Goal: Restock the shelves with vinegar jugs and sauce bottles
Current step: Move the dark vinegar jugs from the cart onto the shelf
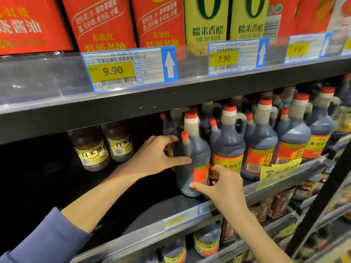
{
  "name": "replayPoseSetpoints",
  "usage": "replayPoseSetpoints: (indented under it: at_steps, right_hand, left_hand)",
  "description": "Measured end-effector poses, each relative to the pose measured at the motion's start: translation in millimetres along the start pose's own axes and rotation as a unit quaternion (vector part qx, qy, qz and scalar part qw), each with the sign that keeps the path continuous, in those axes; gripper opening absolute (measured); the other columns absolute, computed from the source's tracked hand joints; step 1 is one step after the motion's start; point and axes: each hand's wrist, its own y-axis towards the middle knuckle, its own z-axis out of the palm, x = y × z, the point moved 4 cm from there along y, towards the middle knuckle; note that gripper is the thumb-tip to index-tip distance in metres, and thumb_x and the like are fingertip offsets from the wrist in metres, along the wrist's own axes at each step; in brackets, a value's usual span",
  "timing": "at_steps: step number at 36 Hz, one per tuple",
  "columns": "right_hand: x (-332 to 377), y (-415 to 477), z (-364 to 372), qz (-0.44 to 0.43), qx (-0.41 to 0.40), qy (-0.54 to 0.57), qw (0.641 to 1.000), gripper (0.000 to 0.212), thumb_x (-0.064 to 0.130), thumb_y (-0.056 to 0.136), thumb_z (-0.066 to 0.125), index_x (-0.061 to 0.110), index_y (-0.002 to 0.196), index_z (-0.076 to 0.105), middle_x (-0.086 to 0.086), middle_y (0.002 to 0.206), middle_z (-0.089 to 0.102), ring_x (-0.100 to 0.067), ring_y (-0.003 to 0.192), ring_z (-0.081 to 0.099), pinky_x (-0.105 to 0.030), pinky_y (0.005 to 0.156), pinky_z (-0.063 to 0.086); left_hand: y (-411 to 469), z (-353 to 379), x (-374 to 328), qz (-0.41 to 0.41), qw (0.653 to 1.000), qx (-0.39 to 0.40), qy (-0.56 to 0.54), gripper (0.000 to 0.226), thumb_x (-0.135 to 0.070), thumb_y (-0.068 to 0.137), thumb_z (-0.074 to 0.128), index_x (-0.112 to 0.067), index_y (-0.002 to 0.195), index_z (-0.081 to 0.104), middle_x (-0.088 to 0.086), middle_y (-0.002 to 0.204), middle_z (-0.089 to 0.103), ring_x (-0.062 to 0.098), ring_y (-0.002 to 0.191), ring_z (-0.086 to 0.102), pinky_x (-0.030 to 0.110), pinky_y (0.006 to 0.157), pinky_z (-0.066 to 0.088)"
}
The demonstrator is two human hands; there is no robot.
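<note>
Head view: the vinegar jug sits on the middle shelf, just beside the filled row; left hand grips its shoulder, right hand pinches its label; the gap to the left suggests more stocking remains.

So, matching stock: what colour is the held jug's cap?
Orange-red cap on the jug; head view shows it.

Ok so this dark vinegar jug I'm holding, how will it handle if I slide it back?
Probably heavy: dark liquid fills the jug to its shoulder. Tall, with a small bottle attached on one side, it may tip if pushed high. Looks rigid, not floppy.
</note>
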Motion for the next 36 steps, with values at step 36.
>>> replayPoseSetpoints:
  at_steps: [36]
  right_hand:
    - [1.6, -10.5, 6.0, 0.067, 0.012, -0.081, 0.994, 0.060, 0.065, 0.056, 0.076, 0.015, 0.085, 0.062, 0.002, 0.080, 0.069, -0.020, 0.084, 0.065, -0.035, 0.069, 0.049]
  left_hand:
    - [5.3, 12.2, 4.7, -0.029, 0.999, -0.021, 0.018, 0.082, -0.076, 0.052, 0.069, -0.018, 0.110, 0.066, -0.006, 0.102, 0.070, 0.009, 0.090, 0.066, 0.036, 0.077, 0.056]
